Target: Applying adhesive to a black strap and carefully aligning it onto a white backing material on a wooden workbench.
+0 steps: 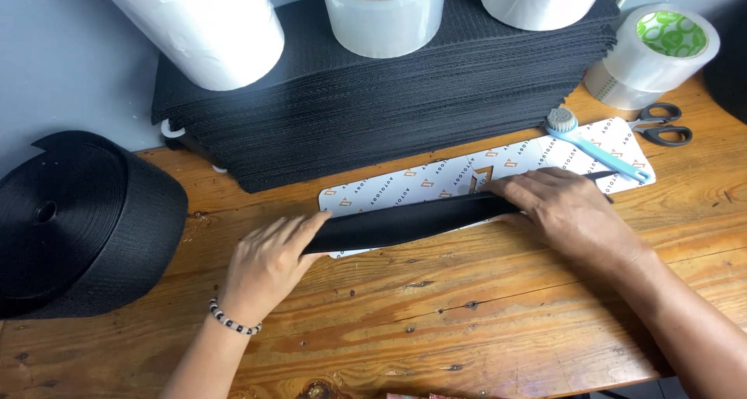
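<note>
While my left hand (268, 263) presses flat on the black strip's (405, 220) left end, my right hand (564, 208) pins its right end w/ open fingers, over a printed card (436, 177) on the wooden surface (467, 313).

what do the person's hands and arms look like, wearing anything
Both forearms are bare, with no sleeves or gloves in view. The left hand has a beaded bracelet of black and white beads around the wrist. The right hand shows no ring, watch or band.
</note>
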